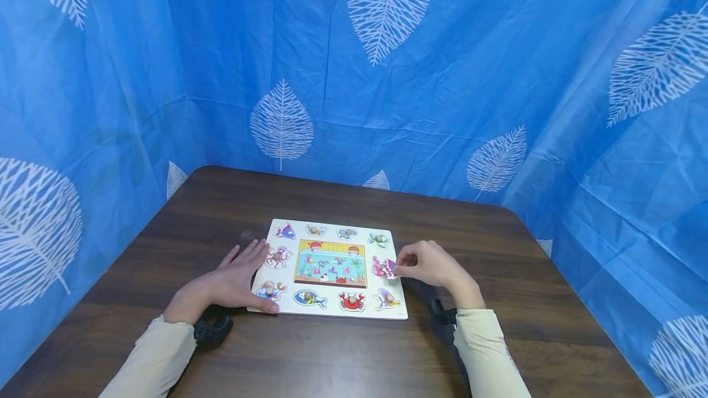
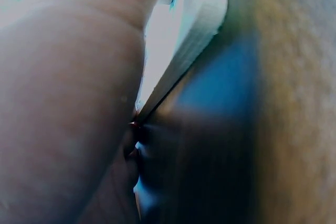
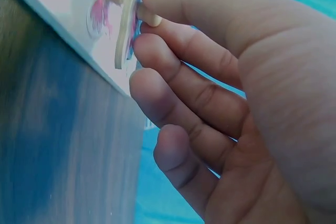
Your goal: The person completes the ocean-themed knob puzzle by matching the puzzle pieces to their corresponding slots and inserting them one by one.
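Observation:
A white peg puzzle board (image 1: 332, 226) lies on the table with sea-animal pieces around a middle aquarium picture. My left hand (image 1: 235, 281) rests along the board's left edge, fingers spread, thumb by the lower left corner. At the right edge, my right hand (image 1: 428, 266) pinches the wooden knob of a purple and pink puzzle piece (image 1: 390, 268) between thumb and forefinger. Seen from the right wrist, that piece (image 3: 126, 30) stands tilted, edge-on. Beside it on the board is a pink piece (image 3: 97, 11) with its own knob. The held piece's animal cannot be made out.
Along the board's front lie a crab piece (image 1: 352, 301), a blue fish piece (image 1: 310, 298) and a yellow-purple piece (image 1: 387, 300). The dark wooden table (image 1: 343, 355) extends around the board. A blue curtain (image 1: 332, 78) with white leaves hangs behind and at both sides.

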Demonstrator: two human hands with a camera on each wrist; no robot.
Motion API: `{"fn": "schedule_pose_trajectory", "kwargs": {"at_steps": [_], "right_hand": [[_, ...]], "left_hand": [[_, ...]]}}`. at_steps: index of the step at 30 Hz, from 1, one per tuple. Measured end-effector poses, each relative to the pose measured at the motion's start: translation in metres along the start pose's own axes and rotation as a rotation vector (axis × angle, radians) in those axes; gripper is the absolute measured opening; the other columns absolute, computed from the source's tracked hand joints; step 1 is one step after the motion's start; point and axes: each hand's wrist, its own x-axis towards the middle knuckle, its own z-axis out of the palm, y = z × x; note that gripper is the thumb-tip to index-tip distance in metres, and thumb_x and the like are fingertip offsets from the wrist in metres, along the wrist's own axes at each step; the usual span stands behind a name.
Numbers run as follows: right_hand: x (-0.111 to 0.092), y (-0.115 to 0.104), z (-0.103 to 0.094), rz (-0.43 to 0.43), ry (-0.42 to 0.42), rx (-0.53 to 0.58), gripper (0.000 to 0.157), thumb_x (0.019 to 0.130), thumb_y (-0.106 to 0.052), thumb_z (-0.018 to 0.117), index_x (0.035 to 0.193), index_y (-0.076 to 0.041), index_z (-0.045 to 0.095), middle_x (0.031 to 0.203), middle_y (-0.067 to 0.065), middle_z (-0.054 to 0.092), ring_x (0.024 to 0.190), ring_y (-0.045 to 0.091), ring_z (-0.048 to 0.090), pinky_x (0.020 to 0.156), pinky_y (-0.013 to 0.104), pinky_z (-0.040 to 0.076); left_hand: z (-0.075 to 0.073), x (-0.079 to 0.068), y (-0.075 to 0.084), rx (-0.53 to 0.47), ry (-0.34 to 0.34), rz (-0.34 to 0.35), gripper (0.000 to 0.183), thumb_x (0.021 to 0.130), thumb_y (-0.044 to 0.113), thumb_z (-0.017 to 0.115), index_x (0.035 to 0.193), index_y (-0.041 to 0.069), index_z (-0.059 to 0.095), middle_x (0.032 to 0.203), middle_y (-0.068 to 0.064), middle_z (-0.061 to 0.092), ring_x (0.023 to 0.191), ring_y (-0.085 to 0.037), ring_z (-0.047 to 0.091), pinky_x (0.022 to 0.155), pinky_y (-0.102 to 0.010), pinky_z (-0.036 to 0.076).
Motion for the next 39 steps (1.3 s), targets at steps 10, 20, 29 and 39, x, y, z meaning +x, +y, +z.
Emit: {"fn": "schedule_pose_trajectory", "kwargs": {"at_steps": [10, 20, 29, 39], "right_hand": [[0.016, -0.024, 0.011, -0.010, 0.001, -0.023, 0.006, 0.087, -0.024, 0.084, 0.088, -0.021, 0.079, 0.077, -0.012, 0.070, 0.068, 0.012, 0.058, 0.062, 0.029, 0.050], [0.034, -0.052, 0.023, -0.036, 0.035, -0.025, 0.009, 0.088, -0.029, 0.084, 0.091, -0.022, 0.079, 0.082, -0.012, 0.073, 0.064, 0.010, 0.059, 0.059, 0.029, 0.049], [0.051, -0.069, 0.036, -0.048, 0.059, -0.008, 0.012, 0.089, -0.033, 0.082, 0.094, -0.022, 0.080, 0.088, -0.011, 0.073, 0.074, 0.011, 0.060, 0.059, 0.029, 0.051], [0.067, -0.084, 0.051, -0.057, 0.142, -0.004, 0.013, 0.091, -0.032, 0.080, 0.092, -0.019, 0.080, 0.082, -0.009, 0.072, 0.074, 0.010, 0.059, 0.068, 0.027, 0.051]], "left_hand": [[-0.003, -0.002, 0.000, 0.001, 0.001, 0.002, 0.138, 0.068, 0.072, 0.081, 0.159, -0.010, 0.018, 0.169, -0.030, 0.013, 0.156, -0.048, 0.009, 0.123, -0.069, 0.003], [-0.001, 0.000, -0.001, -0.014, -0.005, 0.006, 0.139, 0.068, 0.073, 0.080, 0.160, -0.010, 0.017, 0.169, -0.029, 0.012, 0.157, -0.047, 0.007, 0.124, -0.068, 0.001], [-0.001, 0.003, -0.003, -0.004, -0.008, -0.011, 0.140, 0.068, 0.074, 0.080, 0.160, -0.009, 0.016, 0.170, -0.028, 0.011, 0.158, -0.045, 0.006, 0.124, -0.066, 0.000], [-0.002, 0.003, -0.003, -0.010, -0.008, -0.010, 0.139, 0.068, 0.072, 0.081, 0.160, -0.009, 0.016, 0.170, -0.028, 0.012, 0.158, -0.046, 0.007, 0.124, -0.067, 0.000]]}}
